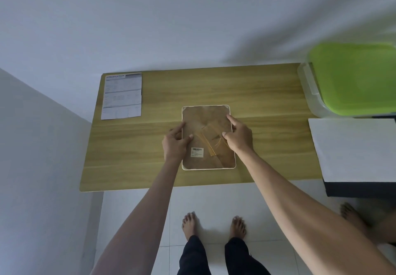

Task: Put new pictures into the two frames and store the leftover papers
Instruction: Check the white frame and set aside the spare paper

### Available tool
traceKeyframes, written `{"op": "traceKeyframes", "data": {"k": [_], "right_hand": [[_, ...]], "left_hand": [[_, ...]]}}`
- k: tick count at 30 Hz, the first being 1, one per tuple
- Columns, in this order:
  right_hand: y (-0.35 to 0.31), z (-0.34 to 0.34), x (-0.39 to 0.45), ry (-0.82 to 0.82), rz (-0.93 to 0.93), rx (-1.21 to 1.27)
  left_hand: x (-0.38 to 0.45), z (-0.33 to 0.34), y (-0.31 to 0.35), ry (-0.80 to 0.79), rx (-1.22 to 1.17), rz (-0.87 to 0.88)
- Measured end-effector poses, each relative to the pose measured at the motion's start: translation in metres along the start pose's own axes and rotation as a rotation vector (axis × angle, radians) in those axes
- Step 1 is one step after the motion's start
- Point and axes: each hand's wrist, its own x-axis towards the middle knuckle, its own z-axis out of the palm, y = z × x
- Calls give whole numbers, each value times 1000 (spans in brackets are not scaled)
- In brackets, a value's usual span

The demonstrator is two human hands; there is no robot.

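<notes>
A white-rimmed picture frame (205,116) lies face down in the middle of the wooden table (257,94). Its brown backboard faces up, with a folded stand and a white barcode sticker (197,152). My left hand (174,144) rests on the frame's left edge, thumb and forefinger pinching at the backboard. At the right edge my right hand (237,134) has its fingertips on the backboard near the stand. A printed specification sheet (122,96) lies flat at the table's far left corner. Only this one frame is in view.
A clear plastic box with a green lid (353,77) stands at the table's far right. In front of it a white sheet (355,148) lies on a dark surface. A grey wall stands on the left. Another person's bare foot (351,214) is on the floor at right.
</notes>
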Motion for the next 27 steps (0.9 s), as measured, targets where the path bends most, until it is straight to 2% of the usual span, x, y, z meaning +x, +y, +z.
{"op": "traceKeyframes", "data": {"k": [7, 12, 15, 18, 21, 23, 27], "right_hand": [[4, 4, 15, 5, -31, -173], [-3, 1, 24, -16, -23, -324], [-11, -1, 33, -30, -22, -344], [-18, 0, 43, -53, -36, -387], [-24, 1, 50, -39, -40, -419], [-25, 2, 53, -27, -40, -429], [-25, 4, 60, -18, -29, -376]], "left_hand": [[0, 10, 11, 42, 409, 154], [4, 8, 10, 21, 508, 191], [2, 9, 1, 20, 630, 321], [-4, 12, -12, -104, 812, 421], [-8, 14, -27, -210, 894, 536], [-9, 14, -35, -194, 921, 583], [-8, 15, -33, -187, 926, 561]]}}
